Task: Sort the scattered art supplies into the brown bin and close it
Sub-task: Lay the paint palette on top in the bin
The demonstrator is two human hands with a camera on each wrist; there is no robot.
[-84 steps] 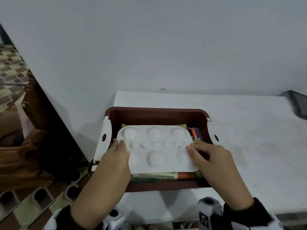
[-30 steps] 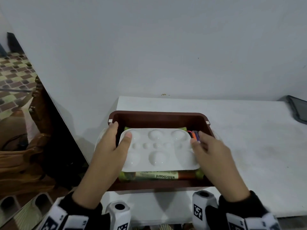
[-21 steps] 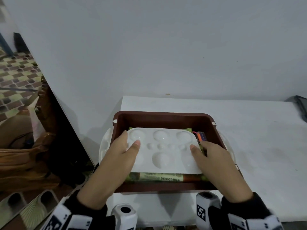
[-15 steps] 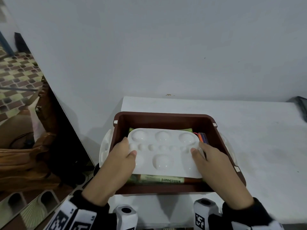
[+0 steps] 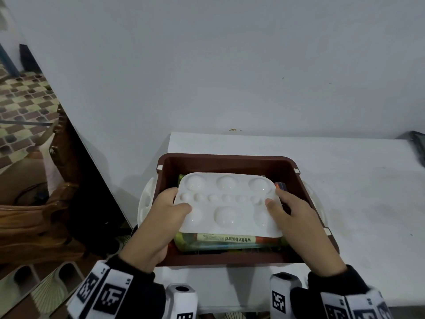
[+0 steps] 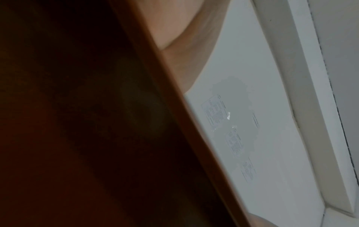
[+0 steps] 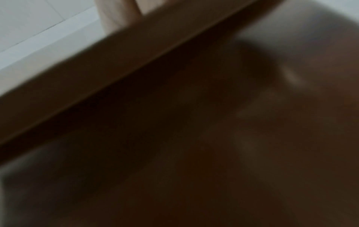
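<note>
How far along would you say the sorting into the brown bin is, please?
Mostly packed: a whiteboard marker pack and other supplies already lie in the brown bin. In hand: the left hand and right hand grip the white paint palette atop them. Left: closing the bin; no lid is on it.

bin (image 5: 230, 162): brown, with white side flaps
palette (image 5: 227, 201): plain white
marker box (image 5: 226, 238): cream label, black lettering, orange end
desk (image 5: 358, 192): white
floor (image 5: 20, 104): brown and pale green checks
cuffs (image 5: 105, 293): black and white squares
</note>
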